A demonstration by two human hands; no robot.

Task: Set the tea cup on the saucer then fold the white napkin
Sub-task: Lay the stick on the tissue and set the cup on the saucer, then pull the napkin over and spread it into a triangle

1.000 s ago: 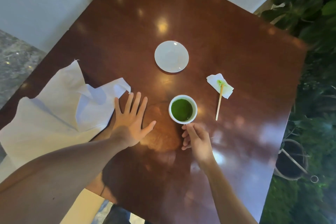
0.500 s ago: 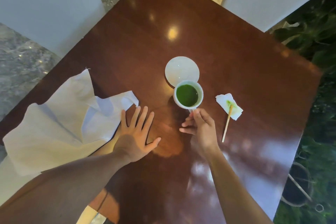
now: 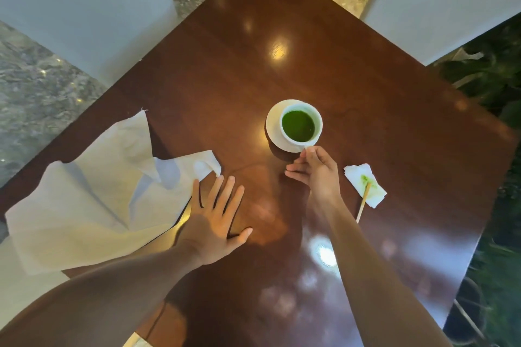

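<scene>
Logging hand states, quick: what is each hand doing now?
Left hand: open, flat on the table.
Right hand: pinching the tea cup handle.

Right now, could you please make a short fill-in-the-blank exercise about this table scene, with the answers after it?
1. The tea cup holds a liquid of ____ colour.
2. The cup is over the white ____, whose rim shows to its left.
3. The right hand pinches the cup's ____.
4. The left hand lies flat with spread fingers beside the crumpled white ____.

Missing words: green; saucer; handle; napkin.
</scene>
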